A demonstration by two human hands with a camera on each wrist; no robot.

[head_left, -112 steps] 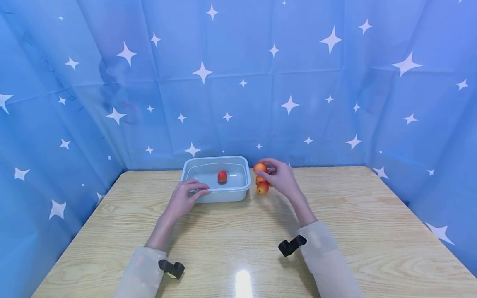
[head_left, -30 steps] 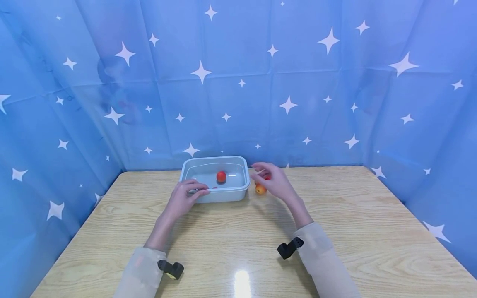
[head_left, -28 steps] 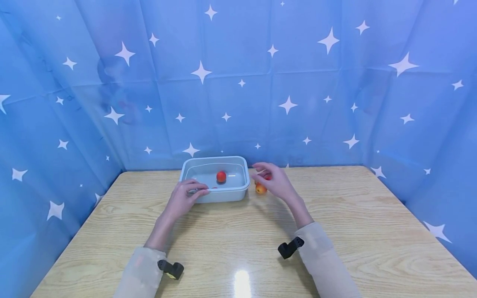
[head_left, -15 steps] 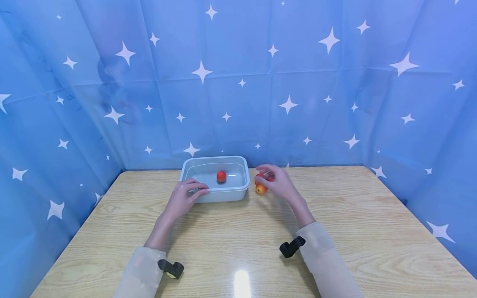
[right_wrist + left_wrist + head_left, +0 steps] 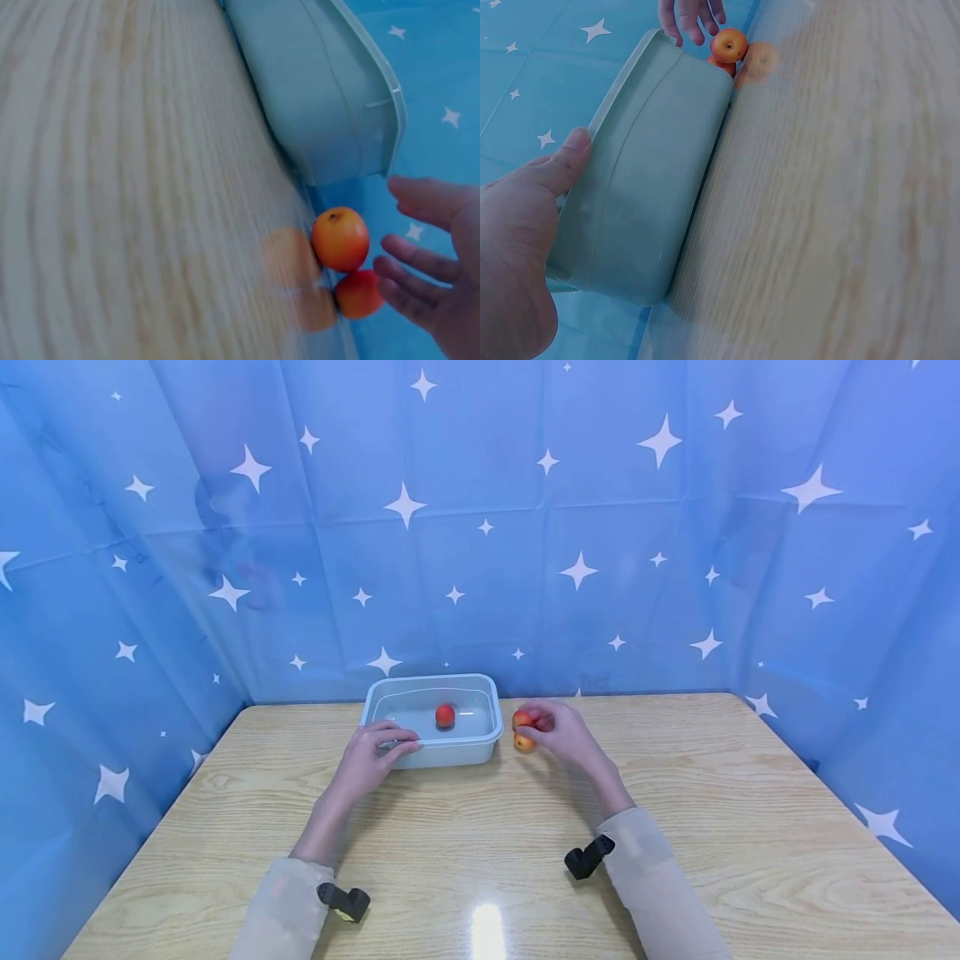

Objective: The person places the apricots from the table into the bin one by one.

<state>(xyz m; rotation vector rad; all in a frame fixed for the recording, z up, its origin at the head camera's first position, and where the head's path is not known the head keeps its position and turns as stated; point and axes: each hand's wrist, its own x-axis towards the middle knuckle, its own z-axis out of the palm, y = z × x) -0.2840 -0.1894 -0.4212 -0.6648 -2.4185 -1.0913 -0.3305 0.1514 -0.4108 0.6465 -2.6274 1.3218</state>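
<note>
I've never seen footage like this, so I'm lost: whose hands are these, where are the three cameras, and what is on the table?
A person works with bare hands. One camera sits on the head and looks down; one sits on each wrist. On the wooden table stands a pale tub with one red fruit inside. The left hand grips the tub's near rim. Two orange-red fruits lie on the table beside the tub; the right hand reaches them with loosely curved fingers, touching but not clearly gripping them.
</note>
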